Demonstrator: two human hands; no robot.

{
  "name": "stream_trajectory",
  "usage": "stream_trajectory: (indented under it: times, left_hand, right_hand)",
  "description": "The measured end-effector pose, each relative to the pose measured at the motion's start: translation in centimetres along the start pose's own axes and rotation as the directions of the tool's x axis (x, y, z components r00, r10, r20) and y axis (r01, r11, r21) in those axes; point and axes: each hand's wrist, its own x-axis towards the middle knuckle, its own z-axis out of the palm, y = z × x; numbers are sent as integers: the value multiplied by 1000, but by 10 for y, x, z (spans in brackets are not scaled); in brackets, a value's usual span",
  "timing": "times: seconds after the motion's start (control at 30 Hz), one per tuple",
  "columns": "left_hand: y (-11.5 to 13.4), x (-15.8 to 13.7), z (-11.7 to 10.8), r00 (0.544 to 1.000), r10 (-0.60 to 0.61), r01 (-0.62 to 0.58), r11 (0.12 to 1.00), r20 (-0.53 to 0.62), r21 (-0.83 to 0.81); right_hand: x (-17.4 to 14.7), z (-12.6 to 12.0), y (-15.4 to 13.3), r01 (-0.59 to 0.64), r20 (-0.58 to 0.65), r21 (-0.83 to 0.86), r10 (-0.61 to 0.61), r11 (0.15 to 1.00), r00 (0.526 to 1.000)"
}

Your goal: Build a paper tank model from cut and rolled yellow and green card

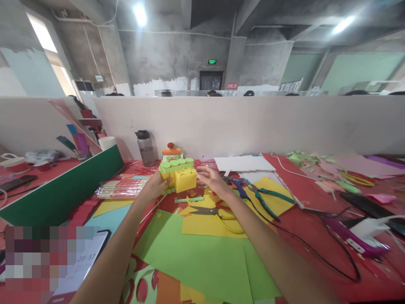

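Observation:
A yellow paper model (pixel 186 180) with a scalloped light-green top edge (pixel 179 164) sits on the table ahead of me. My left hand (pixel 156 184) grips its left side, thumb on the front and fingers partly hidden behind it. My right hand (pixel 213 179) is at the model's right side with its fingers stretched out; whether the fingertips touch the paper I cannot tell. Just below lie scissors (pixel 205 210) with yellow handles and a light-green stick (pixel 190 199). An orange and green paper piece (pixel 171 152) stands behind the model.
Teal-handled pliers (pixel 268 196) and a blue glue gun (pixel 239 187) lie to the right. Green paper sheets (pixel 196 257) cover the front. A water bottle (pixel 145 147), wrapped sticks (pixel 122 188) and a green board (pixel 63 190) stand or lie left. A white partition (pixel 237 126) runs behind.

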Motion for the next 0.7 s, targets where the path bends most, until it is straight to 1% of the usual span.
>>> stream_trajectory:
  times: [0.1,0.23,0.33,0.4,0.43,0.5,0.57,0.6,0.67,0.7]
  left_hand:
    - [2,0,0,999,39,-38,998,-6,48]
    - [17,-2,3,998,14,-13,1000,-55,21]
    - [27,-4,6,989,-42,39,999,-144,-22]
    - [32,-4,9,971,-72,59,996,-229,-63]
    - [34,-4,11,961,-82,61,994,-263,-88]
    - [38,-6,17,951,-87,52,991,-297,-124]
    - [42,-10,24,961,-52,25,995,-272,-100]
    - [44,-12,28,972,-14,1,998,-236,-57]
    - [48,-19,35,989,95,-88,994,-114,66]
    - [50,-22,37,986,166,-162,980,-29,116]
  right_hand:
    - [-1,1,-2,44,-9,-9,-44,999,999]
    - [-2,0,-8,81,-50,-11,-81,997,995]
    - [-2,0,-12,95,-100,-14,-96,995,990]
    - [-4,1,-15,100,-132,-26,-103,995,986]
    - [-5,3,-16,96,-136,-27,-99,995,986]
    - [-7,7,-18,70,-102,2,-69,998,992]
    - [-10,11,-19,29,-33,58,-27,998,999]
    - [-10,13,-19,15,-6,83,-15,996,1000]
    - [-10,14,-18,12,4,123,-13,992,1000]
    - [-9,13,-17,20,-5,143,-20,990,1000]
